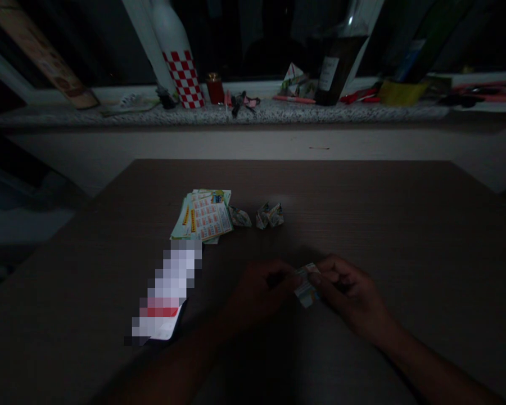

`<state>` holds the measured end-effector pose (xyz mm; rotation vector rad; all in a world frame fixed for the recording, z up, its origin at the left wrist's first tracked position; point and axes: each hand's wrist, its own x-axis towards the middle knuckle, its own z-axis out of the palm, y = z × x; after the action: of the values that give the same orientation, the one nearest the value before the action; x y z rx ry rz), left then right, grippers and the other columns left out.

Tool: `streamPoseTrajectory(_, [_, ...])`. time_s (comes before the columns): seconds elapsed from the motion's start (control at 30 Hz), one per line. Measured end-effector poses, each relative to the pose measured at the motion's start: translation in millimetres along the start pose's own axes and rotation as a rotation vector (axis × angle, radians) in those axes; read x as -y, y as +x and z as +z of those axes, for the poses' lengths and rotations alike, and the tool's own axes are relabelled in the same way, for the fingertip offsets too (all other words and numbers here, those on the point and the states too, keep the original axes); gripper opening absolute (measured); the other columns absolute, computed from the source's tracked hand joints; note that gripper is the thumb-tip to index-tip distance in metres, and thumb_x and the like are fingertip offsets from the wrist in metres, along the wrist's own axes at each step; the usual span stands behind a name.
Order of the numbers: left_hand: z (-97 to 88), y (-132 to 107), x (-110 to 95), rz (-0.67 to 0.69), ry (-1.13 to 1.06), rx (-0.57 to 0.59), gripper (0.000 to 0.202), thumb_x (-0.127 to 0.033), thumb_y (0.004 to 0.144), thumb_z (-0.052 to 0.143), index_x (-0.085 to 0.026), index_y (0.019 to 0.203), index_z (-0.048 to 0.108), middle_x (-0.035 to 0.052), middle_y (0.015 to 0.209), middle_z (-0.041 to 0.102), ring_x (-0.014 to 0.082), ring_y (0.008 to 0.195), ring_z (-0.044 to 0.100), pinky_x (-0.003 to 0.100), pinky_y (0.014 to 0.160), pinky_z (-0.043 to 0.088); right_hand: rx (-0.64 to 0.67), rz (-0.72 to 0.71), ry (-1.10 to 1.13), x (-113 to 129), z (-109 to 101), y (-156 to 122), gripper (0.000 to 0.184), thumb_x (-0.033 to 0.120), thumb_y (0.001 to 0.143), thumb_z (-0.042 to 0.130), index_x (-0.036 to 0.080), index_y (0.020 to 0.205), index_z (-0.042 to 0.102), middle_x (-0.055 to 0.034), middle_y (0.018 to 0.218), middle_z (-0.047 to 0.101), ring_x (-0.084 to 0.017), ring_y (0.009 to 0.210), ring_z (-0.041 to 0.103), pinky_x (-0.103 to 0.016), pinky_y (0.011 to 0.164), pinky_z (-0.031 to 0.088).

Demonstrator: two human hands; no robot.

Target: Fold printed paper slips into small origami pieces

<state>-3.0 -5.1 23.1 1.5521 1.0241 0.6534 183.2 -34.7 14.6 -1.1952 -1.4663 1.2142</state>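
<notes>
A small piece of folded printed paper (307, 293) is held between both hands above the wooden table. My left hand (267, 287) pinches its left edge with thumb and fingers. From the other side, my right hand (352, 295) grips the upper right part, its thumb lying over the paper. Beyond the hands stand small folded paper pieces (270, 216), with another folded paper piece (240, 216) to their left. That one touches a fanned stack of printed paper slips (211, 216). The light is dim, so the fold lines are hard to make out.
A lit phone (164, 298), partly blurred out, lies left of my left forearm. Along the granite windowsill (244, 115) stand a red-and-white checkered bottle (183, 73), a small red jar (215, 89), a dark labelled bottle (331, 73) and a yellow container (400, 93). The table (362, 197) reaches the wall.
</notes>
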Motion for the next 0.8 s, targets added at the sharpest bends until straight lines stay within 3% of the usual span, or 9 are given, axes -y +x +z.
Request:
streamPoseTrajectory(0.17, [-3.2,0.9,0.2,0.0,0.088,0.075,0.021,-0.03,0.084,0.059,-0.015,0.077,0.071,-0.0002,0.064,0.064,0.0113,0.059,0.055,0.021,0.056,0.038,0.06,0.011,-0.083,-2.5,-1.5,1.4,0.018,0.034,0.088,0.058,0.019,0.08,0.061,0.0008,0.062,0.061,-0.012,0.056,0.054,-0.022,0.052,0.042])
streamPoseTrajectory(0.33, [-1.6,1.7,1.5,-0.062,0.004,0.054,0.025,-0.038,0.085,0.058,-0.014,0.085,0.067,0.0007,0.072,0.065,0.0123,0.064,0.057,0.021,0.057,0.04,0.01,0.005,-0.073,-2.3,-1.2,-0.5,0.019,0.034,0.09,0.056,0.019,0.079,0.059,0.0021,0.06,0.059,-0.011,0.054,0.054,-0.021,0.051,0.041])
streamPoseTrajectory(0.5, [-0.4,2.2,2.3,-0.029,0.146,0.066,0.031,-0.038,0.09,0.05,-0.015,0.073,0.061,-0.0023,0.062,0.058,0.0103,0.059,0.053,0.02,0.055,0.037,0.027,-0.035,-0.116,-6.0,-5.0,0.4,0.018,0.03,0.09,0.054,0.019,0.076,0.056,0.0033,0.06,0.054,-0.01,0.055,0.049,-0.02,0.05,0.039])
streamPoseTrajectory(0.63, [2.8,1.3,3.3,0.046,0.209,0.053,0.026,-0.034,0.094,0.044,-0.016,0.08,0.058,-0.0027,0.063,0.056,0.0105,0.057,0.054,0.02,0.055,0.037,0.056,-0.078,-0.162,-10.7,-7.7,2.4,0.021,0.028,0.09,0.052,0.019,0.071,0.054,0.0044,0.057,0.048,-0.01,0.052,0.045,-0.021,0.048,0.036])
streamPoseTrajectory(0.8, [3.8,1.5,4.3,0.078,0.242,0.03,0.023,-0.032,0.095,0.04,-0.017,0.09,0.056,-0.002,0.064,0.058,0.012,0.058,0.055,0.022,0.055,0.038,0.062,-0.086,-0.169,-7.2,-6.4,2.3,0.02,0.027,0.089,0.053,0.018,0.073,0.059,0.0018,0.061,0.057,-0.011,0.056,0.052,-0.021,0.052,0.04])
